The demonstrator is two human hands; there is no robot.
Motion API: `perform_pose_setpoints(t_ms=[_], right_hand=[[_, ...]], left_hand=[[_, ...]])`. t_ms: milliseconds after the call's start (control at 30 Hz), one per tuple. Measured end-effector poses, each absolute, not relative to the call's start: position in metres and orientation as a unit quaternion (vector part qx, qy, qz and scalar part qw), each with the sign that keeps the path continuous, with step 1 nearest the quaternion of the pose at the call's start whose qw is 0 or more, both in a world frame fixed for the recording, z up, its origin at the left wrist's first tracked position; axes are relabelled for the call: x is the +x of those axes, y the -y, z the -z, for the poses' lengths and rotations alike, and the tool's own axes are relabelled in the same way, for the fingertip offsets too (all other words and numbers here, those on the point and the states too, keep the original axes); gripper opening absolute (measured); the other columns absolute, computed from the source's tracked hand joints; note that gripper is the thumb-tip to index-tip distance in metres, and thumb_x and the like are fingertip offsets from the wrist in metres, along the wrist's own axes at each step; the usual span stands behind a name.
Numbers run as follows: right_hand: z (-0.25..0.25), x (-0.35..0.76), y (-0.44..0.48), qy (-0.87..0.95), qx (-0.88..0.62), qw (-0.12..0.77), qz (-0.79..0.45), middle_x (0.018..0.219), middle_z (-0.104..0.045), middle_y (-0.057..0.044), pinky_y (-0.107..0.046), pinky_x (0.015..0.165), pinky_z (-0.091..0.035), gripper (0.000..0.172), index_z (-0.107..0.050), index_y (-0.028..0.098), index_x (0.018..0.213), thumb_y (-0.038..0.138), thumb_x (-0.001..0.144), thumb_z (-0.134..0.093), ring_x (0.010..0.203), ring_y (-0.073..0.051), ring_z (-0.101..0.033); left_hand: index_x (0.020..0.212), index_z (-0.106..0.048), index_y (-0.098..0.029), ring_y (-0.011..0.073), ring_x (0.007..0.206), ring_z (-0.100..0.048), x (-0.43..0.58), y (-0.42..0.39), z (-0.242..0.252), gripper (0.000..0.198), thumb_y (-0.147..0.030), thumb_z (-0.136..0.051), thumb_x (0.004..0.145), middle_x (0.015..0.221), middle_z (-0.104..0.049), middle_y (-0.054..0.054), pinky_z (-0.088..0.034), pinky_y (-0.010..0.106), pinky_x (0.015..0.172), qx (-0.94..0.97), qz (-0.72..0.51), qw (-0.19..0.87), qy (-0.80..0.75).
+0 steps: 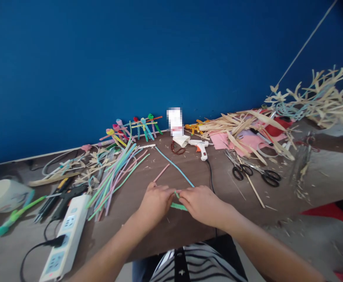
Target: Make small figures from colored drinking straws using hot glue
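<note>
Green pipe cleaner (178,206) lies crosswise just below both hands on the tabletop (165,235).
Right hand (203,204) sits nearer than left hand (156,202); fingers curl inward, grip unclear.

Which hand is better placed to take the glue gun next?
Probably the right hand: the glue gun lies ahead of it, on its side of the blue strip. The left hand would have to cross that strip. Both hands are on the green strip, though.

Brown worktable (171,231): pipe cleaners (115,182), glue gun (200,149), scissors (238,171) (black handles), power strip (65,235).
</note>
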State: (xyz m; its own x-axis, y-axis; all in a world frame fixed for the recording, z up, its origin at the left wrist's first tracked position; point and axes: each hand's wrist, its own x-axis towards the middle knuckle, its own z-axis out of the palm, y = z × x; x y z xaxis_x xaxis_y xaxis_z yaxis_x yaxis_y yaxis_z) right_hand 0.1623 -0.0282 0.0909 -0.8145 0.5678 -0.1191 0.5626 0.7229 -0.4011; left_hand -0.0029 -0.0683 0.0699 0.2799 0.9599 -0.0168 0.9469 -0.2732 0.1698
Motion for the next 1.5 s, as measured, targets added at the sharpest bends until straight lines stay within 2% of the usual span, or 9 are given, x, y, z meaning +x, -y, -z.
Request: perform_pose_setpoints(t_ms=[133,367,533,667,833,933,1200,1300,1500], right_hand=[[-0.093,0.166,0.013,0.913,-0.324,0.075,-0.235,0.071,-0.061,-0.004,-0.023,0.059,-0.030,0.027,-0.058,0.016,0.075,0.027,0.085,-0.035,0.066,-0.013,-0.053],[-0.055,0.162,-0.009,0.781,-0.316,0.122,-0.526,0.049,-0.045,0.004,-0.018,0.045,-0.026,0.028,-0.056,0.013,0.061,0.032,0.079,-0.044,0.046,-0.007,-0.037],[-0.054,0.161,0.013,0.838,-0.339,0.092,-0.418,0.054,-0.055,0.000,-0.020,0.047,-0.027,0.033,-0.058,0.015,0.062,0.028,0.083,-0.036,0.049,-0.010,-0.044],[-0.070,0.162,0.027,0.912,-0.310,0.053,-0.263,0.074,-0.064,-0.007,-0.024,0.057,-0.030,0.026,-0.060,0.015,0.079,0.024,0.083,-0.036,0.064,-0.015,-0.055],[-0.086,0.161,0.026,0.921,-0.333,0.042,-0.197,0.073,-0.063,-0.007,-0.026,0.060,-0.031,0.025,-0.058,0.016,0.082,0.024,0.083,-0.035,0.064,-0.017,-0.055],[-0.087,0.161,0.012,0.900,-0.361,0.084,-0.230,0.064,-0.060,-0.004,-0.024,0.056,-0.030,0.021,-0.057,0.016,0.069,0.024,0.080,-0.040,0.059,-0.014,-0.051],[-0.045,0.150,-0.006,0.683,-0.348,0.127,-0.630,0.041,-0.033,0.007,-0.018,0.039,-0.022,0.030,-0.050,0.014,0.059,0.034,0.080,-0.040,0.038,-0.005,-0.027],[-0.041,0.144,-0.005,0.700,-0.357,0.153,-0.599,0.047,-0.042,0.005,-0.017,0.042,-0.027,0.028,-0.053,0.014,0.060,0.029,0.079,-0.040,0.043,-0.006,-0.034],[-0.048,0.143,-0.015,0.815,-0.362,0.191,-0.409,0.063,-0.058,0.001,-0.020,0.053,-0.032,0.019,-0.061,0.018,0.087,0.022,0.075,-0.047,0.055,-0.010,-0.046]], left_hand=[[0.069,-0.058,-0.017,0.0137,0.061,-0.052,-0.001,0.069,-0.078,0.024,-0.020,-0.038,0.083,0.065,-0.059,0.002,-0.028,0.030,0.064,0.843,-0.046,0.050,-0.533],[0.083,-0.060,-0.018,0.0118,0.060,-0.050,-0.004,0.076,-0.079,0.026,-0.023,-0.035,0.085,0.063,-0.059,0.001,-0.028,0.028,0.067,0.809,-0.199,0.106,-0.543],[0.093,-0.060,-0.021,0.0150,0.075,-0.057,-0.007,0.075,-0.068,0.023,-0.023,-0.038,0.084,0.083,-0.066,0.003,-0.028,0.029,0.069,0.759,-0.209,0.115,-0.605],[0.097,-0.059,-0.026,0.0151,0.067,-0.057,-0.005,0.074,-0.067,0.025,-0.021,-0.039,0.083,0.072,-0.066,0.000,-0.026,0.030,0.065,0.770,-0.138,0.081,-0.617],[0.077,-0.062,-0.021,0.0152,0.061,-0.053,0.000,0.073,-0.067,0.021,-0.019,-0.042,0.080,0.062,-0.061,0.002,-0.025,0.031,0.065,0.796,-0.082,0.029,-0.599],[0.075,-0.061,-0.020,0.0134,0.060,-0.051,0.000,0.075,-0.069,0.021,-0.023,-0.041,0.082,0.061,-0.059,0.001,-0.026,0.031,0.068,0.838,-0.106,0.039,-0.534],[0.091,-0.061,-0.019,0.0126,0.066,-0.055,-0.005,0.075,-0.066,0.022,-0.027,-0.041,0.083,0.076,-0.066,0.003,-0.032,0.029,0.071,0.752,-0.281,0.100,-0.588],[0.096,-0.061,-0.021,0.0152,0.074,-0.058,-0.007,0.067,-0.062,0.024,-0.028,-0.043,0.082,0.092,-0.067,0.005,-0.035,0.029,0.071,0.712,-0.292,0.120,-0.627],[0.094,-0.063,-0.021,0.0167,0.078,-0.060,-0.010,0.054,-0.060,0.026,-0.031,-0.044,0.081,0.089,-0.068,0.002,-0.040,0.025,0.071,0.668,-0.310,0.198,-0.647]])
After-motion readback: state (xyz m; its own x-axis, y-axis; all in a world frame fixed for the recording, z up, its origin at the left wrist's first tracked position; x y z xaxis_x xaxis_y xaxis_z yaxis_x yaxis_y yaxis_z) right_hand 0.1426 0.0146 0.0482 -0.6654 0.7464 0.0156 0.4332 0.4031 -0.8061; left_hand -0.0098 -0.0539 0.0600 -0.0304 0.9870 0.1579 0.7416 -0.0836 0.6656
